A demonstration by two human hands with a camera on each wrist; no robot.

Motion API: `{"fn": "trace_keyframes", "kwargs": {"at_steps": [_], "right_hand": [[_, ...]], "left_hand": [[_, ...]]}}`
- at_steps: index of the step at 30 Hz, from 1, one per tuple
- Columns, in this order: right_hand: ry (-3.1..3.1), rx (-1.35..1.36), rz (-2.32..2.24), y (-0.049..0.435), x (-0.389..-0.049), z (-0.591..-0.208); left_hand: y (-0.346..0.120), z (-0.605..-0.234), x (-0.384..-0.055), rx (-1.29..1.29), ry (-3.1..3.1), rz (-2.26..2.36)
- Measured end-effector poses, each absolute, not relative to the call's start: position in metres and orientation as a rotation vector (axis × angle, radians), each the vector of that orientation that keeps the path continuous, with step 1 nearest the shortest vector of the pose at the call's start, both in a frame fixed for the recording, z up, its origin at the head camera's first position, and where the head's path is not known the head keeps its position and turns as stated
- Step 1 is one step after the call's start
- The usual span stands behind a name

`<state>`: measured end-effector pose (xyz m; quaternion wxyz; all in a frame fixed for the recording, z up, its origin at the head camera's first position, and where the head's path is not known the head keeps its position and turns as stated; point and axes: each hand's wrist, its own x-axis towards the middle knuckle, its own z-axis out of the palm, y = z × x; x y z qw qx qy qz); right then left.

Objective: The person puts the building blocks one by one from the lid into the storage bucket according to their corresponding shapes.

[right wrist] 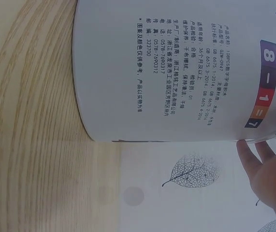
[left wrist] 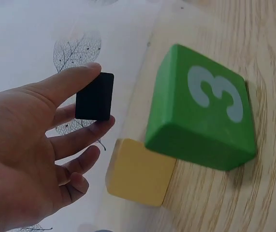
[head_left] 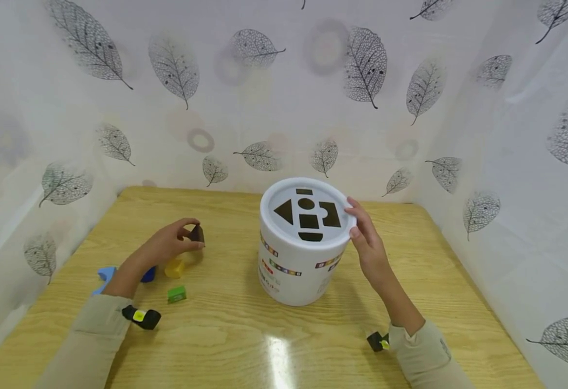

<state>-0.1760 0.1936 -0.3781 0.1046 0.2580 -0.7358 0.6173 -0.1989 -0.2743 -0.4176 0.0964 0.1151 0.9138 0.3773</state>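
Note:
My left hand point(head_left: 169, 241) pinches a small dark block point(head_left: 197, 235) between thumb and fingertips, over the left part of the table. One flat, nearly rectangular face of that block point(left wrist: 94, 96) shows in the left wrist view. Right of centre stands a white shape-sorter bucket point(head_left: 293, 275), upright, its lid point(head_left: 286, 229) cut with several shaped holes, among them a triangle, a circle and a square. At the lid's right edge, my right hand point(head_left: 370, 251) grips the rim with fingers and thumb. Printed text and number strips cover the bucket's side point(right wrist: 123, 72) in the right wrist view.
Near my left forearm lie a green block point(head_left: 176, 294) marked 3, a yellow block point(head_left: 174, 268), a dark blue block point(head_left: 148, 275) and a light blue curved block point(head_left: 106, 274), the last two partly hidden. A leaf-patterned curtain point(head_left: 274, 119) borders the wooden table point(head_left: 225, 335).

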Motion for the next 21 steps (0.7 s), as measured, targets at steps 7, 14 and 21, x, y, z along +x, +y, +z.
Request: {"fn": "trace_keyframes", "kwargs": {"at_steps": [7, 14, 21], "right_hand": [[-2.171, 0.753, 1.825, 0.192, -0.176, -0.380], [-2.183, 0.750, 1.818, 0.192, -0.176, -0.380], [-2.169, 0.751, 1.832, 0.193, -0.176, -0.379]], "left_hand": [[-0.262, -0.405, -0.190, 0.361, 2.752, 1.116], [-0.244, -0.389, -0.188, 0.423, 2.814, 1.129], [-0.221, -0.364, -0.192, 0.455, 2.861, 1.174]]}}
